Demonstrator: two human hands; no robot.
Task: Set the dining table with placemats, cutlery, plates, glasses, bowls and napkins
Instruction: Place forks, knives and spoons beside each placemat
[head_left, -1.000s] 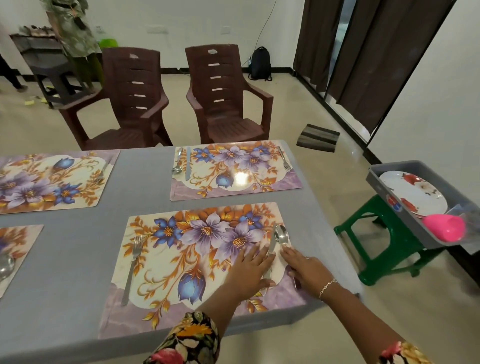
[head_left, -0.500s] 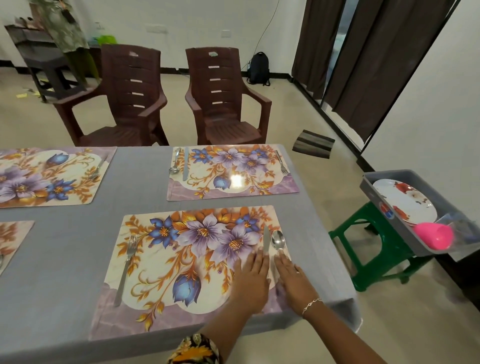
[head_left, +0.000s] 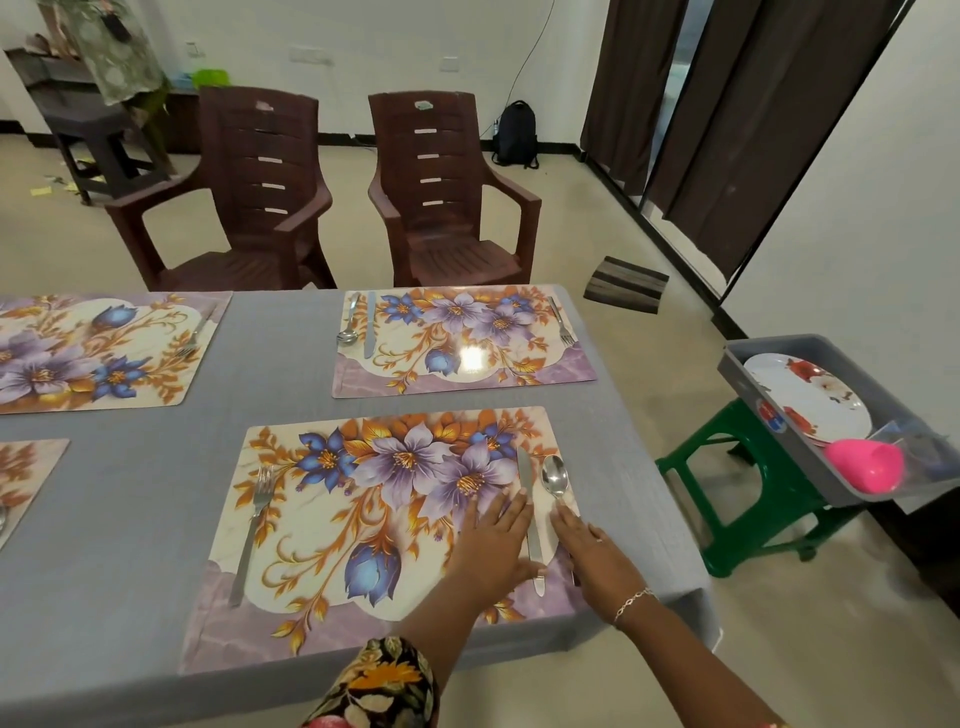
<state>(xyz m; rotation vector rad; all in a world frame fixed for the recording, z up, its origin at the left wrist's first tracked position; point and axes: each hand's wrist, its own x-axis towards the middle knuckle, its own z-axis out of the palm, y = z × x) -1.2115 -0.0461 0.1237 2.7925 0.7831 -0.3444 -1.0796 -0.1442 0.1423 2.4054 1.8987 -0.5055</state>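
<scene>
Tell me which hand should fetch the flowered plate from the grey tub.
Probably right. The right hand lies at the right edge of the floral placemat, nearest the grey plastic tub holding the white flowered plate; the left hand lies inboard of the steel knife.

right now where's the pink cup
In the head view the pink cup lies on its side at the near end of the grey tub, right of the table, next to the floral plate; the tub rests on a green stool.

Both flat hands, left hand (head_left: 491, 545) and right hand (head_left: 597, 558), flank a knife (head_left: 529, 499) on the placemat (head_left: 332, 525).
</scene>
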